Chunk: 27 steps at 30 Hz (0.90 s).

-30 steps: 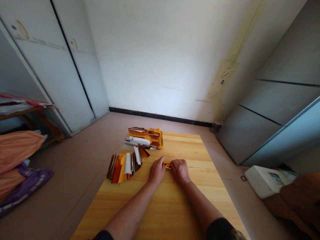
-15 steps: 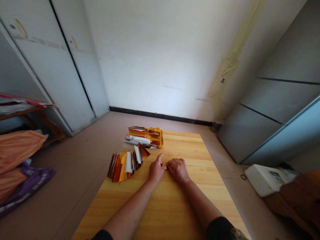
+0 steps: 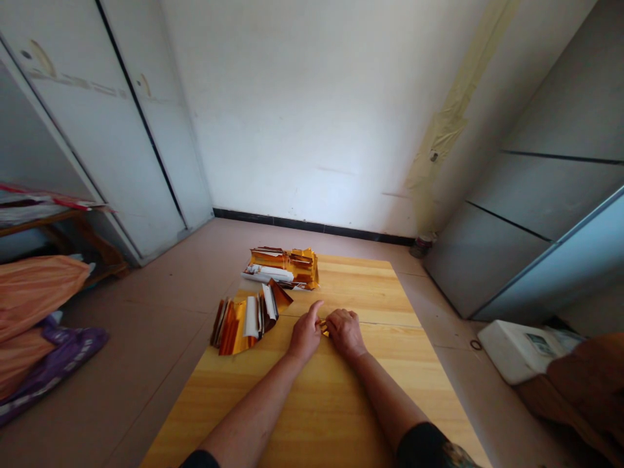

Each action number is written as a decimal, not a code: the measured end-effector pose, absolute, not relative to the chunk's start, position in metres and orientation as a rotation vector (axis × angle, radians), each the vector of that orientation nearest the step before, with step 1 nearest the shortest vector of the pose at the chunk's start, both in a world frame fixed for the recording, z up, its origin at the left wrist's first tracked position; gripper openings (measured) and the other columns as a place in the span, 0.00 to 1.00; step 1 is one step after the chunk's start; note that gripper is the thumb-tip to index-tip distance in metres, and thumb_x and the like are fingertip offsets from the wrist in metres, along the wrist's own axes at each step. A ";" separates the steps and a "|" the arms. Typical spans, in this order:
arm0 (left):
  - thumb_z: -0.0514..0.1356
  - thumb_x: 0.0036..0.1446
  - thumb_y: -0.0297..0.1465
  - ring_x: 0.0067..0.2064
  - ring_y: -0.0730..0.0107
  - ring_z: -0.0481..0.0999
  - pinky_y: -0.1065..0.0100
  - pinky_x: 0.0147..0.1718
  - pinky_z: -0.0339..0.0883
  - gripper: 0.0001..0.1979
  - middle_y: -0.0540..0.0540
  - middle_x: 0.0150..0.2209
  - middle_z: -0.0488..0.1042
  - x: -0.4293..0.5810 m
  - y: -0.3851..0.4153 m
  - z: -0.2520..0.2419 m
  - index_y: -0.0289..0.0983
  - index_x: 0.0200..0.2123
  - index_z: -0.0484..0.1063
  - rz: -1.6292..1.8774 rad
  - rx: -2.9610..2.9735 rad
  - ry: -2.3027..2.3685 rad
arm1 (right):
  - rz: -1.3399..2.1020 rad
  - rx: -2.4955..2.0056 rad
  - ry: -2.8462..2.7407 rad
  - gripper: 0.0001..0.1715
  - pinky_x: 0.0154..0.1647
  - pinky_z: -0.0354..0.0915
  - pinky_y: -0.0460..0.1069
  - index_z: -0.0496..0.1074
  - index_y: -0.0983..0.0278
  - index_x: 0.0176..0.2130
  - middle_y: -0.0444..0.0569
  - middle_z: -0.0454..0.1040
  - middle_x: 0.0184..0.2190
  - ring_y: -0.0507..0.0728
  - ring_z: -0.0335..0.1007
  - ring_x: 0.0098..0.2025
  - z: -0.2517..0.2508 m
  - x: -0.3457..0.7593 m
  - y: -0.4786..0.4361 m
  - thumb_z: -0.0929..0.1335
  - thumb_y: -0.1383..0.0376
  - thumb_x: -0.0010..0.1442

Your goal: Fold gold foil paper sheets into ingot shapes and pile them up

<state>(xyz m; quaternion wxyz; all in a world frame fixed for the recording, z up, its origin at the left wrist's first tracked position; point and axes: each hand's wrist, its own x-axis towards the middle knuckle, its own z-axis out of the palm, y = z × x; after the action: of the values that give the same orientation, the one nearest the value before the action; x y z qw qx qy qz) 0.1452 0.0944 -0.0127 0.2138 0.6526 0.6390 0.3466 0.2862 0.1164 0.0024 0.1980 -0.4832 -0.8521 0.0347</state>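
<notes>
Between my two hands, low over the wooden table (image 3: 322, 403), is a small piece of gold foil paper (image 3: 325, 329), mostly hidden by fingers. My left hand (image 3: 306, 335) closes on its left side, with the thumb sticking up. On the other side my right hand (image 3: 345, 330) curls its fingers over the piece. Left of my hands lies a fanned stack of gold and white paper sheets (image 3: 238, 325). Behind that, a second bundle of gold and white folded paper (image 3: 305, 266) rests at the table's far left corner.
A white wall (image 3: 302, 130) stands beyond the table. Grey cabinets (image 3: 88, 117) are at the left, above orange and purple bags (image 3: 39, 299). To the right are a grey refrigerator (image 3: 526, 169) and a white box (image 3: 511, 351) on the floor side.
My right hand has shifted slightly left and its fingers have curled a little differently. A bit more of the gold paper shows between my hands. The paper stacks have stayed put.
</notes>
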 end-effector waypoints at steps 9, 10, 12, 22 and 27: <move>0.55 0.51 0.24 0.34 0.69 0.73 0.71 0.36 0.64 0.31 0.51 0.30 0.72 0.150 0.093 -0.004 0.39 0.60 0.54 0.927 1.756 1.818 | 0.057 -1.339 -2.340 0.13 0.41 0.47 0.47 0.72 0.62 0.31 0.45 0.72 0.31 0.52 0.63 0.37 0.009 0.293 0.124 0.62 0.65 0.64; 0.56 0.51 0.25 0.33 0.69 0.73 0.71 0.35 0.63 0.32 0.51 0.30 0.72 0.151 0.093 -0.002 0.39 0.60 0.53 0.925 1.735 1.824 | 0.059 -1.333 -2.335 0.13 0.41 0.47 0.47 0.73 0.62 0.31 0.45 0.72 0.31 0.52 0.63 0.37 0.009 0.293 0.124 0.62 0.65 0.64; 0.56 0.51 0.27 0.31 0.69 0.73 0.72 0.32 0.62 0.32 0.52 0.28 0.72 0.154 0.093 0.000 0.40 0.60 0.53 0.936 1.677 1.833 | 0.069 -1.320 -2.323 0.13 0.41 0.48 0.47 0.73 0.62 0.31 0.45 0.73 0.30 0.52 0.64 0.36 0.010 0.293 0.125 0.62 0.65 0.64; 0.56 0.47 0.21 0.23 0.76 0.64 0.76 0.23 0.53 0.35 0.59 0.20 0.60 0.152 0.099 -0.001 0.41 0.59 0.53 1.062 1.467 1.807 | 0.145 -1.268 -2.303 0.13 0.40 0.49 0.47 0.74 0.61 0.33 0.46 0.73 0.31 0.52 0.65 0.37 0.003 0.297 0.129 0.62 0.62 0.65; 0.56 0.47 0.19 0.22 0.76 0.63 0.75 0.23 0.51 0.35 0.59 0.20 0.59 0.152 0.097 0.003 0.41 0.59 0.53 1.043 1.472 1.797 | 0.106 -1.308 -2.342 0.13 0.41 0.48 0.48 0.74 0.61 0.32 0.45 0.73 0.31 0.52 0.64 0.37 0.002 0.303 0.129 0.63 0.63 0.65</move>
<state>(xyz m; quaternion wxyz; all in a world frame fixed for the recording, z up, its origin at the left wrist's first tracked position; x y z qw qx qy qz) 0.1524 0.0970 0.0029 0.2935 0.5526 0.6746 0.3916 0.3032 0.1286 0.0017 0.2266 -0.4745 -0.8497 0.0383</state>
